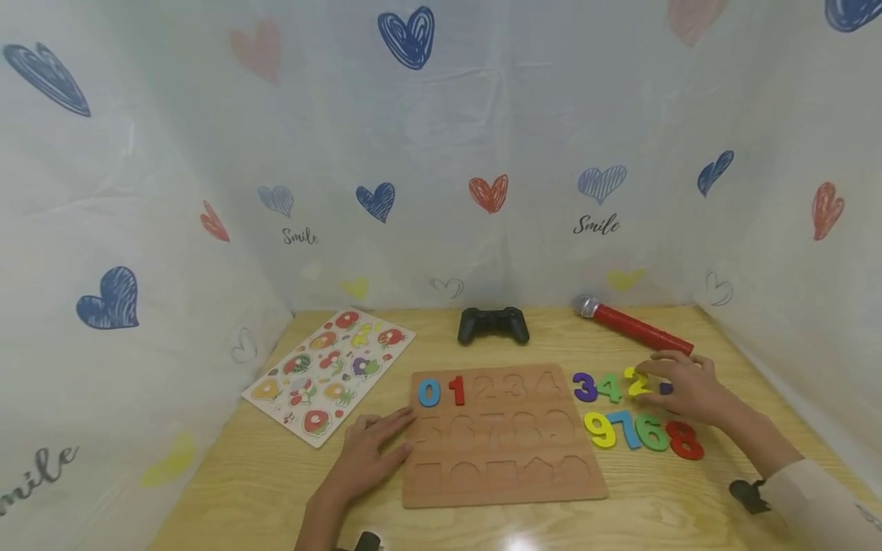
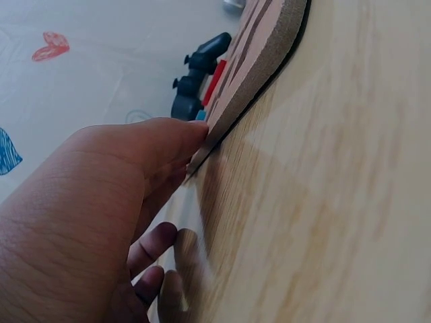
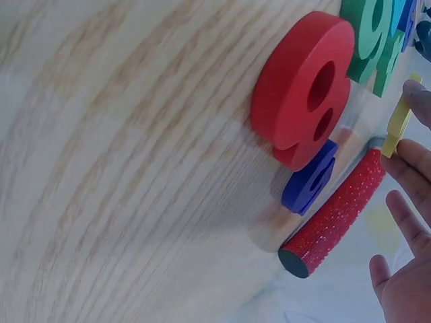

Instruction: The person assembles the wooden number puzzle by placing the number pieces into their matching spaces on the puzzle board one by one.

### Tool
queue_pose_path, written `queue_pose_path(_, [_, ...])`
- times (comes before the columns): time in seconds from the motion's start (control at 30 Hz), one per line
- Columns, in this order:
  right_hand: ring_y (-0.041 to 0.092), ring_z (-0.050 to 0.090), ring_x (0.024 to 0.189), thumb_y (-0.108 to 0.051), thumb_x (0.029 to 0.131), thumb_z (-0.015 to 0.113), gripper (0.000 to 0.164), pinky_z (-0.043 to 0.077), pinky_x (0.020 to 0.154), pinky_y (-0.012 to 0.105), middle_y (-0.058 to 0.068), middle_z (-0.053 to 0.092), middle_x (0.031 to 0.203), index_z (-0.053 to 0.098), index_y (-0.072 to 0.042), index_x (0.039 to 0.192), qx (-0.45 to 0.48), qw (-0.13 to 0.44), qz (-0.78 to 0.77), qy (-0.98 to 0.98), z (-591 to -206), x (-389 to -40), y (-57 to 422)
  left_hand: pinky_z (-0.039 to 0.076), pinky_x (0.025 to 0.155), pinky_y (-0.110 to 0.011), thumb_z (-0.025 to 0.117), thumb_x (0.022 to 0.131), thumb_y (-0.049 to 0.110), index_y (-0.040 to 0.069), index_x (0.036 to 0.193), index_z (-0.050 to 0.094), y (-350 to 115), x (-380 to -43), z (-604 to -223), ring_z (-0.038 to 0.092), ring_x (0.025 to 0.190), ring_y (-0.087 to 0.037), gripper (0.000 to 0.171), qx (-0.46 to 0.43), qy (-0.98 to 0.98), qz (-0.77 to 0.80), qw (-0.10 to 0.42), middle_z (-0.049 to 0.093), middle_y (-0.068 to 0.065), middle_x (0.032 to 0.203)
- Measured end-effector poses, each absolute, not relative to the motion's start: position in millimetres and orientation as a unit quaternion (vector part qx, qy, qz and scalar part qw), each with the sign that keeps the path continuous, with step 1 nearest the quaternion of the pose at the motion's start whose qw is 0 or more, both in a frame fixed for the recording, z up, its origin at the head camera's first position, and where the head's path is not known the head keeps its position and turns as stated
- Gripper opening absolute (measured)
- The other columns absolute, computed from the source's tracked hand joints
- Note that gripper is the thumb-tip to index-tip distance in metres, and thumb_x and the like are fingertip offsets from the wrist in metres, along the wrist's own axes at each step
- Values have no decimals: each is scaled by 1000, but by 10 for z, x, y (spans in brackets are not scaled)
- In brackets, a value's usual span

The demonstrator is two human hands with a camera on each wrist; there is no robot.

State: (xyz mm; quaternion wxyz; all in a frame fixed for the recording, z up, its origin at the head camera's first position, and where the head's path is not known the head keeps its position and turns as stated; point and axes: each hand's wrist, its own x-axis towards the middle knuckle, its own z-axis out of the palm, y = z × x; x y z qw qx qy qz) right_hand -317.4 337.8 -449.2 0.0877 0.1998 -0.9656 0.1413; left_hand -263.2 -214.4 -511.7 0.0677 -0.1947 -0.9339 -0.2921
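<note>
Because the right hand (image 1: pixel 689 389) pinches the yellow 2 (image 1: pixel 639 383) only between thumb and fingertips, the numeral could twist loose, probably landing against the green 4 (image 1: pixel 609 388) just left of those fingers. If that hand dips, its palm might nudge the small dark-blue numeral (image 3: pixel 311 180) beneath it or the red 8 (image 1: pixel 685 441) nearby. Since the left hand's (image 1: pixel 368 453) extended fingers merely touch the edge of the wooden board (image 1: pixel 503 453), hard pressing could make it skid. Held edge-on to the right wrist view, the 2 looks flat, slim and plainly coloured.
</note>
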Motion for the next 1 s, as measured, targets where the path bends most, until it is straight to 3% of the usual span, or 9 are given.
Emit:
queue_pose_path(0.67, [44, 43, 121, -39, 78, 85, 51, 20, 89, 74, 14, 69, 116, 72, -6, 116, 224, 98, 151, -958, -4407, -3103, 3180, 30, 93, -51, 65, 96, 40, 26, 139, 62, -2139, -2641, -5162, 42, 114, -19, 46, -201, -929, -299, 87, 50, 11, 149])
queue_pose_path(1.0, [42, 45, 120, -34, 78, 86, 47, 20, 90, 70, 11, 70, 114, 73, -8, 115, 230, 101, 145, -957, -4371, -3110, 3086, 29, 93, -50, 64, 96, 42, 25, 139, 62, -2129, -2615, -5089, 41, 112, -17, 46, -192, -932, -300, 66, 50, 11, 149])
